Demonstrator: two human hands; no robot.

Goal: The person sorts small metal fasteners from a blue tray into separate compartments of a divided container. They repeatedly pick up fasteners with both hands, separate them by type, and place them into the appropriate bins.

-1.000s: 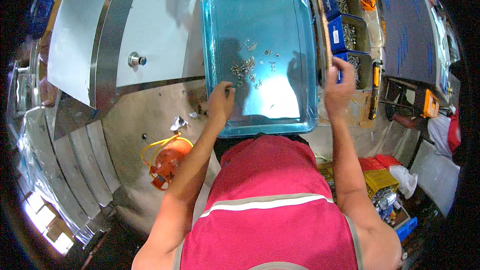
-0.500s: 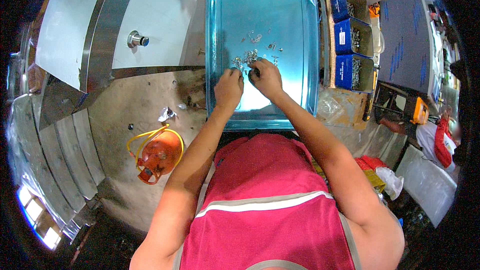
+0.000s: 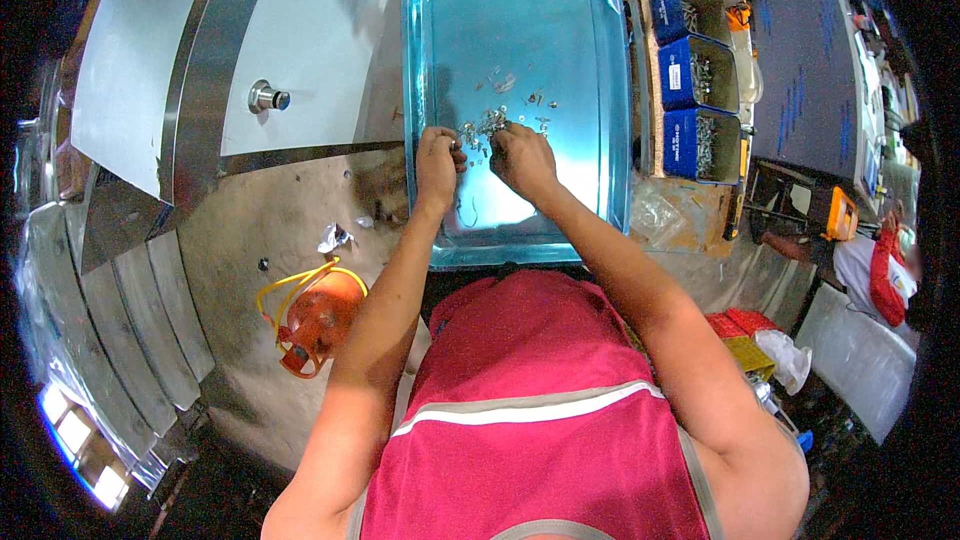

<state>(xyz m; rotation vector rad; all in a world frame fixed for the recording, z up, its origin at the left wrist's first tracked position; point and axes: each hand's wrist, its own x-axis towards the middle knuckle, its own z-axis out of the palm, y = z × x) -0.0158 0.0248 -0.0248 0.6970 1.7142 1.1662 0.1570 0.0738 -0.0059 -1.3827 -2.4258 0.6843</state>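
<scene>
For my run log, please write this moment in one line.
left hand: over tray, left side | right hand: at metal parts | blue bins: right of tray

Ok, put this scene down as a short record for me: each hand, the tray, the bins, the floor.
Left hand: over the tray's left side, fingers curled; whether it holds anything is unclear
Right hand: fingers at the metal parts; grip hidden
Tray: blue, small parts scattered around its middle
Bins: three, blue, in a row right of the tray, holding metal pieces
Floor: orange cylinder and crumpled foil, left of the tray
</scene>
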